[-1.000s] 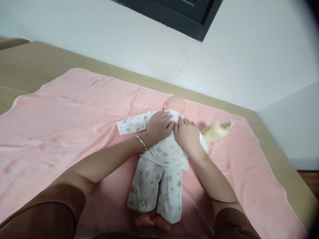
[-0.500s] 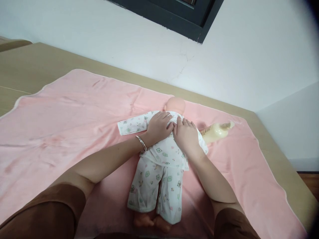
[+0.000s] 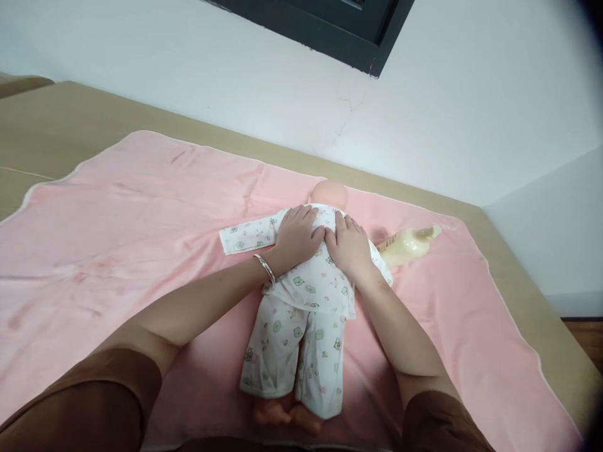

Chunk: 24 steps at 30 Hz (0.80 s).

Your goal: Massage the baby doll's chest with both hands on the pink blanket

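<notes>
A baby doll in a white printed top and trousers lies stretched out, its bald head toward the wall and its bare feet near me. On the left side of its upper body rests my left hand, flat with the fingers extended. My right hand lies flat on the right side, fingers pointing away from me. The two thumbs nearly meet over the middle. A silvery bangle circles my left wrist. Just right of the doll, a baby bottle with pale contents lies on its side.
Beneath the doll spreads a pink blanket with folds and a pale edge, covering much of a wooden table. Behind the table rises a white wall with a dark frame on it.
My hands stay on the doll's upper body. A slightly wider gap shows between the fingers of the two hands. The view has shifted a little.
</notes>
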Each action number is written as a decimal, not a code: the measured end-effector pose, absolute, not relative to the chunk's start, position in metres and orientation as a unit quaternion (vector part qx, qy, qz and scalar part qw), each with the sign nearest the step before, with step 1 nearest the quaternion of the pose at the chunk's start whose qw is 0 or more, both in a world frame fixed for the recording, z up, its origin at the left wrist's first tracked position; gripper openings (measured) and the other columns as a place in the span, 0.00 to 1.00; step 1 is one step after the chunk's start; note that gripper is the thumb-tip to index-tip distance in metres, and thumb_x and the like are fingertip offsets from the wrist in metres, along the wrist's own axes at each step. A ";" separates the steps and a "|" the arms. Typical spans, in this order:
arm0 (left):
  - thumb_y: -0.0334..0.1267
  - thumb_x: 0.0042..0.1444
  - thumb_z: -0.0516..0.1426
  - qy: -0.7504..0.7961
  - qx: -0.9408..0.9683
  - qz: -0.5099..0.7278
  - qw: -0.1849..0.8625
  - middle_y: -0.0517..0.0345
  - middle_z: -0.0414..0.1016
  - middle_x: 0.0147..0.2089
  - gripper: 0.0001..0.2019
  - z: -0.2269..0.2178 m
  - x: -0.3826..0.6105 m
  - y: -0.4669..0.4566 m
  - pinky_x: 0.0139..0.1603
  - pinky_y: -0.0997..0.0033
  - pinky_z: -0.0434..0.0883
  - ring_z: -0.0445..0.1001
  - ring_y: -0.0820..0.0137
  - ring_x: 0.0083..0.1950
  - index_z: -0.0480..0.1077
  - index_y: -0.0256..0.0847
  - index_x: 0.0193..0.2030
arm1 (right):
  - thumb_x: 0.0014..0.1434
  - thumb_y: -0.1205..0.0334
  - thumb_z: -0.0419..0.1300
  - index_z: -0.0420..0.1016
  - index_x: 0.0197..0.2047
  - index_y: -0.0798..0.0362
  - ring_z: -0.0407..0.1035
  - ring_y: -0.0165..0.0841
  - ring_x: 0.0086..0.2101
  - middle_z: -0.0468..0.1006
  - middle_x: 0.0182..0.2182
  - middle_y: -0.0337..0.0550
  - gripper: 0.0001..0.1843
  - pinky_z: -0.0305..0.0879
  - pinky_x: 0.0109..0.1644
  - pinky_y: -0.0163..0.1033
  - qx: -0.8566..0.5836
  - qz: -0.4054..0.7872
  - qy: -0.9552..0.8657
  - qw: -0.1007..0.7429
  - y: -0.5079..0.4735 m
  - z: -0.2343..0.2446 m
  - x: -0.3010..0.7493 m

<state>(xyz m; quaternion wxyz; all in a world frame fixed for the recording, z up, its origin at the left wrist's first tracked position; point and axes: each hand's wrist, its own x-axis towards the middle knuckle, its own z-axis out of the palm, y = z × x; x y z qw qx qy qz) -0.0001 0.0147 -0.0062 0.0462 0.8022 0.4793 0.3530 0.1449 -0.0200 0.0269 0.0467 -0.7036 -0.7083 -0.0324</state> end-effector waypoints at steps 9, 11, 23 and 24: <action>0.36 0.62 0.52 0.471 0.802 0.364 0.045 0.42 0.76 0.57 0.19 -0.009 0.000 0.017 0.66 0.50 0.66 0.71 0.53 0.61 0.70 0.34 0.57 | 0.72 0.52 0.41 0.55 0.73 0.63 0.59 0.54 0.66 0.65 0.67 0.66 0.34 0.54 0.67 0.57 -0.698 -0.039 -0.712 0.064 -0.021 0.026 0.144; 0.36 0.62 0.52 0.471 0.802 0.365 0.045 0.42 0.76 0.56 0.19 -0.008 0.000 0.017 0.65 0.50 0.67 0.71 0.53 0.60 0.70 0.35 0.57 | 0.72 0.52 0.41 0.55 0.73 0.63 0.59 0.54 0.66 0.65 0.67 0.66 0.33 0.54 0.67 0.57 -0.697 -0.038 -0.713 0.066 -0.021 0.025 0.145; 0.36 0.61 0.52 0.471 0.801 0.364 0.055 0.41 0.76 0.57 0.19 -0.009 0.000 0.018 0.64 0.50 0.67 0.71 0.53 0.60 0.70 0.33 0.58 | 0.72 0.53 0.40 0.52 0.74 0.64 0.58 0.54 0.66 0.64 0.67 0.67 0.34 0.55 0.67 0.58 -0.683 -0.039 -0.728 0.044 -0.020 0.026 0.147; 0.36 0.61 0.52 0.471 0.801 0.366 0.056 0.41 0.76 0.57 0.20 -0.010 0.000 0.019 0.65 0.50 0.67 0.71 0.53 0.60 0.70 0.33 0.58 | 0.72 0.53 0.41 0.52 0.74 0.64 0.58 0.54 0.67 0.64 0.67 0.67 0.34 0.55 0.67 0.58 -0.678 -0.036 -0.733 0.042 -0.019 0.026 0.148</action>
